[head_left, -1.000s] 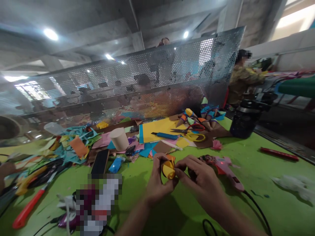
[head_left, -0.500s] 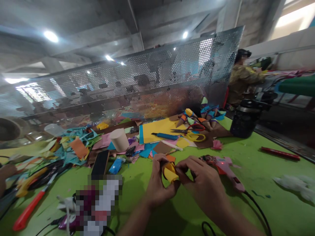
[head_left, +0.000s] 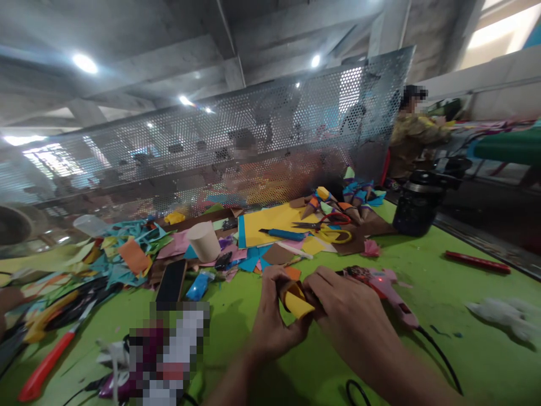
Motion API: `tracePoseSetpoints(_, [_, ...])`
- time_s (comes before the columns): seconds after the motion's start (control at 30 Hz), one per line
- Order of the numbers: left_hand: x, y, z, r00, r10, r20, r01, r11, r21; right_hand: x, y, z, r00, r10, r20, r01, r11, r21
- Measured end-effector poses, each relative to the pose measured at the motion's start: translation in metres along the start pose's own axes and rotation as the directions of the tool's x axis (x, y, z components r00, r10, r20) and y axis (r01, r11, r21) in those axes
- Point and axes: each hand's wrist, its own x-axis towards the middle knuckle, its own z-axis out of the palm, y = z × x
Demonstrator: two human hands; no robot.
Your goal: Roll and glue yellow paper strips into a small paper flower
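My left hand [head_left: 273, 324] is curled around a small cone [head_left: 298, 303] that looks brown outside, with a rolled yellow piece sticking out of its mouth. The fingers of my right hand [head_left: 344, 310] are closed on the right edge of the cone, and the fingertips are partly hidden. Just beyond the right hand lies a pink glue gun [head_left: 399, 301] with a red light and a black cord. Finished-looking cones [head_left: 332, 206] in brown, orange and blue are piled at the back of the green table [head_left: 236, 344].
Scissors [head_left: 340, 234] and a blue utility knife [head_left: 285, 234] rest on yellow sheets. Left of these are a white roll [head_left: 204, 241], a phone [head_left: 171, 283] and paper scraps [head_left: 134, 255]. A black flask [head_left: 416, 208] stands right, near a red pen [head_left: 477, 262]. A perforated metal screen [head_left: 203, 152] rises behind.
My right hand has shifted slightly inward over the cone's edge. The yellow piece now tilts further right and shows more of its flat side. Both hands keep hold.
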Motion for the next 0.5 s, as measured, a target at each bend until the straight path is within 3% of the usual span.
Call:
tracePoseSetpoints(0.27, [-0.0002, -0.0014, -0.0006, 1.0, -0.001, 0.023, 0.0, 1.0, 0.027, 0.0045, -0.0008, -0.0067, 0.994, -0.016, 0.11, 0.02, 0.999, -0.032])
tracePoseSetpoints(0.5, [-0.0002, -0.0026, -0.0012, 0.999, -0.006, 0.045, 0.005, 1.0, 0.005, 0.0041, -0.0014, -0.0074, 0.999, -0.039, 0.036, 0.041, 0.998, -0.038])
